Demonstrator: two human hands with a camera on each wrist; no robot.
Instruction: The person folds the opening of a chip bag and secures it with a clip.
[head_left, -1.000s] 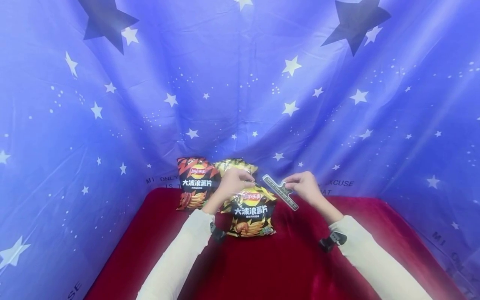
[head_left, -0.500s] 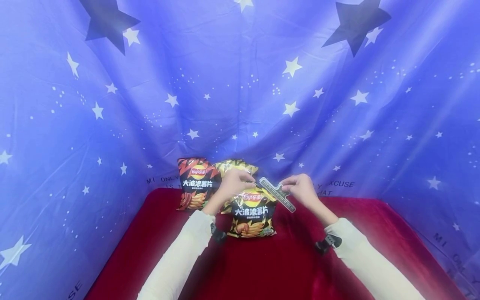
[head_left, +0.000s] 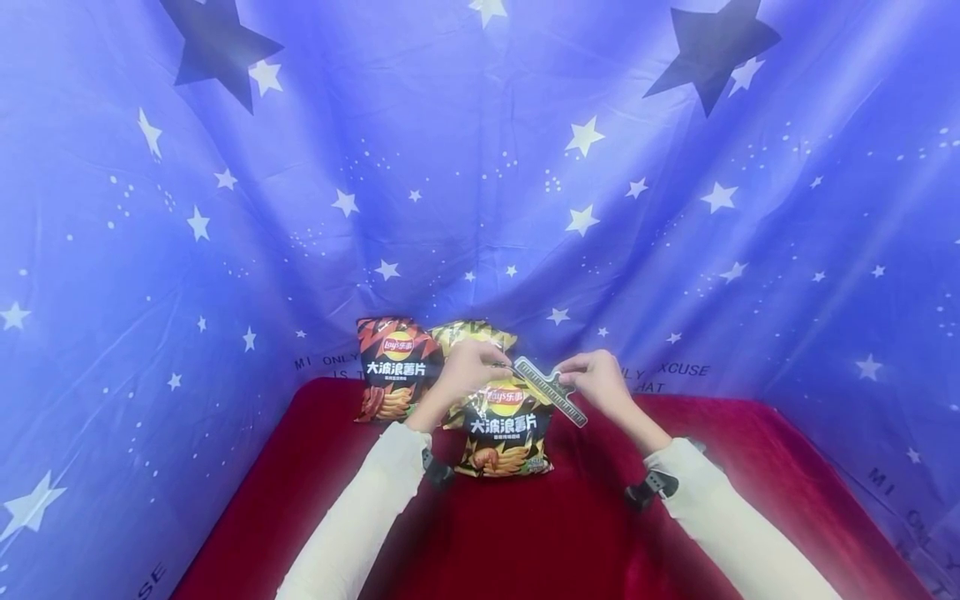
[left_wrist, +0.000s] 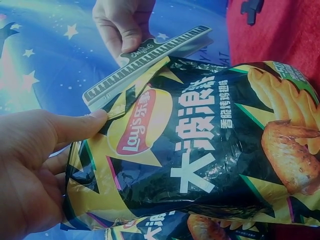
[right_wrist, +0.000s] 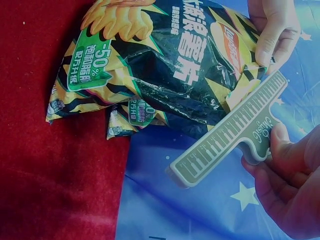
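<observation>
In the head view my left hand [head_left: 471, 368] pinches the top corner of a black-and-yellow chip bag [head_left: 504, 433]. The left wrist view has the thumb on the folded top edge of that chip bag [left_wrist: 195, 135]. My right hand [head_left: 600, 377] pinches the handle of a long clip with a piano-key pattern [head_left: 551, 392]. Seen from the right wrist, thumb and finger squeeze the handle while the clip [right_wrist: 230, 132] lies slantwise along the bag's top edge. Whether its jaws are around the edge or just beside it, I cannot tell.
A red-and-black chip bag [head_left: 393, 367] stands on the left. Another yellow bag [head_left: 472, 330] is behind, partly hidden by the left hand. All are on a red velvet-covered table [head_left: 555, 533]; a blue star-patterned curtain [head_left: 480, 183] rises behind and at both sides.
My right hand has shifted left with the clip, bringing it against or over the top right of the front chip bag. The left hand has kept its pinch on the bag and hardly moved.
</observation>
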